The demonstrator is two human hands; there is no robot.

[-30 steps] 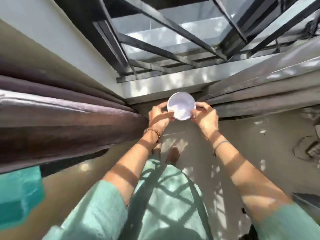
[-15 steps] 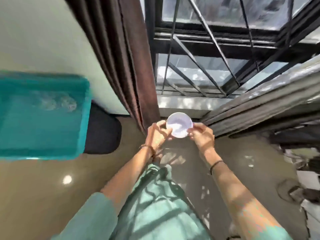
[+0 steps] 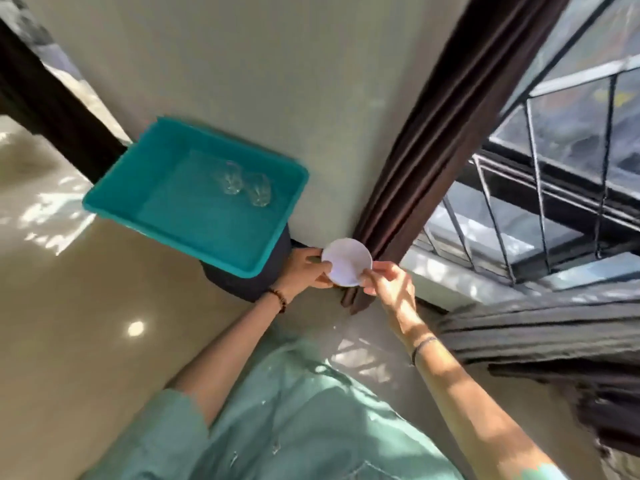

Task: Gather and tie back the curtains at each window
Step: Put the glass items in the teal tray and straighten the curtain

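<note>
Closest to the camera, at the bottom of the frame, a pale green shirt (image 3: pixel 304 420) is filling the view, with both forearms reaching up toward the middle. The left wrist is wearing a beaded bracelet (image 3: pixel 278 299) and the right one a thin dark band (image 3: pixel 423 344).

Just past that, both hands are pinching a small white dish (image 3: pixel 347 261) between them — the left hand (image 3: pixel 306 268) is gripping its left edge with thumb and fingers closed on the rim, and the right hand (image 3: pixel 389 284) is holding its lower right edge the same way. So neither hand is on any curtain right now.

The brown curtain (image 3: pixel 446 133) is hanging gathered into a narrow bunch directly behind the dish, running from the centre up to the upper right, its lower end just beneath the hands. A second, darker curtain (image 3: pixel 554 327) is lying in folds at the right edge, beside the right forearm.

Left of the hands, a teal tray (image 3: pixel 114 199) is sitting on a dark stool (image 3: pixel 249 278), with two clear glasses (image 3: pixel 244 183) inside it. Farthest back — the barred window (image 3: pixel 554 161) at upper right.
</note>
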